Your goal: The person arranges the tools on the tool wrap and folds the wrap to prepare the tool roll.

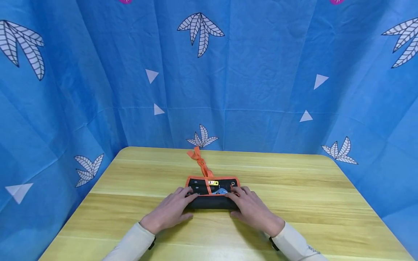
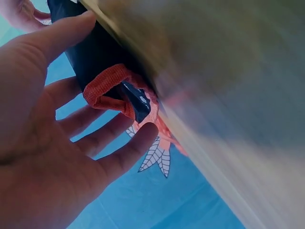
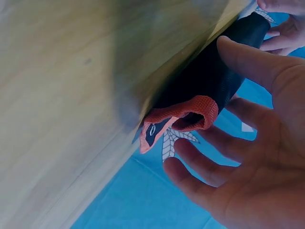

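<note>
A black tool roll with orange trim lies in front of me, its near part rolled into a thick cylinder. On the flat far part, a yellow item and a blue item show in the pockets, beside small printed numbers. My left hand grips the left end, thumb on the near side and fingers over the top. At the right end, my right hand holds it the same way. Both wrist views show the rolled end's orange edging between thumb and bent fingers. What lies inside the cylinder is hidden.
Orange tie straps trail from the roll's far edge toward the back of the wooden table. A blue patterned curtain hangs behind the table and along both sides.
</note>
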### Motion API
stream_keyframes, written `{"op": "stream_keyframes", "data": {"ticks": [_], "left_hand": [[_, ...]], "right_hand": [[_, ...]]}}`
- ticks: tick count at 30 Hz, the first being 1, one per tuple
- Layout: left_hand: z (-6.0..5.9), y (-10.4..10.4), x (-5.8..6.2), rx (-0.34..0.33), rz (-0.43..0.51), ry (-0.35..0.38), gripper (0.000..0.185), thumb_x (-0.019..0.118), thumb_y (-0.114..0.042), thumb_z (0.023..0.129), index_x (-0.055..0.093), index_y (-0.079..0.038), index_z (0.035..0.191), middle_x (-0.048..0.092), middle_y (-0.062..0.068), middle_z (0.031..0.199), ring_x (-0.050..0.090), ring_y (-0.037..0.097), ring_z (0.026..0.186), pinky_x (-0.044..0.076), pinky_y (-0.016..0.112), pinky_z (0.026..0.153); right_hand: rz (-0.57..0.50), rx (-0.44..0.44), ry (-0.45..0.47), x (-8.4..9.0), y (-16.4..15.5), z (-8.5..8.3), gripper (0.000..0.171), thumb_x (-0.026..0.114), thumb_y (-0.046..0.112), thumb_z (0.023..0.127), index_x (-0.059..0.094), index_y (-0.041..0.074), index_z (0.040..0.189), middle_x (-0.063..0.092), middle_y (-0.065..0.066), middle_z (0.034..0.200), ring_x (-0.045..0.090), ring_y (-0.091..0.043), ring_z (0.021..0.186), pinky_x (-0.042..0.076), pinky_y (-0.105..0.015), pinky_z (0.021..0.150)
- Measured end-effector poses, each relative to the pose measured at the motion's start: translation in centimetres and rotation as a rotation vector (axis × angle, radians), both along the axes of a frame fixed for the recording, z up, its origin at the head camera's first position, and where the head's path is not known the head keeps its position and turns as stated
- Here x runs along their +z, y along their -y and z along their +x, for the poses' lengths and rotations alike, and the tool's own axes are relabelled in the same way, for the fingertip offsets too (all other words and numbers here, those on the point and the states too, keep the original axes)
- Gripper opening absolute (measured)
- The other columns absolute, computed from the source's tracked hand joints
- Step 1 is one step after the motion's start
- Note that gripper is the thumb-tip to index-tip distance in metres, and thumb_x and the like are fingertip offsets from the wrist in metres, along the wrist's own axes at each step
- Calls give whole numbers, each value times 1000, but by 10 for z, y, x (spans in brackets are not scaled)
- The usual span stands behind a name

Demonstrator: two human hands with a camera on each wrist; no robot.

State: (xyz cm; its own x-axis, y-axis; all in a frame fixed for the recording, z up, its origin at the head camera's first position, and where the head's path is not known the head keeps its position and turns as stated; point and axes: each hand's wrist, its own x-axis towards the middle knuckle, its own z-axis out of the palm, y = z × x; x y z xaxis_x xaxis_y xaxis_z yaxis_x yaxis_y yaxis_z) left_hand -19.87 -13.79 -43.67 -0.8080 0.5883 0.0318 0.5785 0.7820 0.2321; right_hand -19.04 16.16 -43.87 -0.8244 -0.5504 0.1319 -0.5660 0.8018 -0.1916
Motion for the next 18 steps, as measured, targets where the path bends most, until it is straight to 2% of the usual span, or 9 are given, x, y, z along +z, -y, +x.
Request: {"op": "stream_keyframes", "data": {"ticks": [9, 13, 18], "left_hand": [[0, -1, 1, -18, -16, -31, 54, 75, -30, 95, 60, -9, 142, 59, 14, 142, 57, 30, 127, 53, 50, 100], [0, -3, 1, -37, -27, -58, 50, 77, -33, 92, 65, -12, 136, 64, 10, 135, 61, 27, 120, 55, 49, 95], [2, -5, 3, -45, -38, -60, 51, 81, -38, 87, 68, -14, 129, 68, 6, 126, 64, 23, 112, 55, 49, 92]], "right_hand": [[35, 1, 60, 5, 2, 1, 54, 78, 27, 92, 59, 11, 141, 59, -19, 142, 59, -39, 122, 52, -56, 95], [43, 19, 19, 5, 2, 2, 50, 80, 26, 90, 63, 12, 135, 63, -18, 136, 63, -37, 116, 54, -53, 91], [56, 44, -39, 5, 2, 4, 45, 83, 26, 86, 66, 14, 126, 68, -10, 126, 67, -28, 105, 57, -47, 85]]}}
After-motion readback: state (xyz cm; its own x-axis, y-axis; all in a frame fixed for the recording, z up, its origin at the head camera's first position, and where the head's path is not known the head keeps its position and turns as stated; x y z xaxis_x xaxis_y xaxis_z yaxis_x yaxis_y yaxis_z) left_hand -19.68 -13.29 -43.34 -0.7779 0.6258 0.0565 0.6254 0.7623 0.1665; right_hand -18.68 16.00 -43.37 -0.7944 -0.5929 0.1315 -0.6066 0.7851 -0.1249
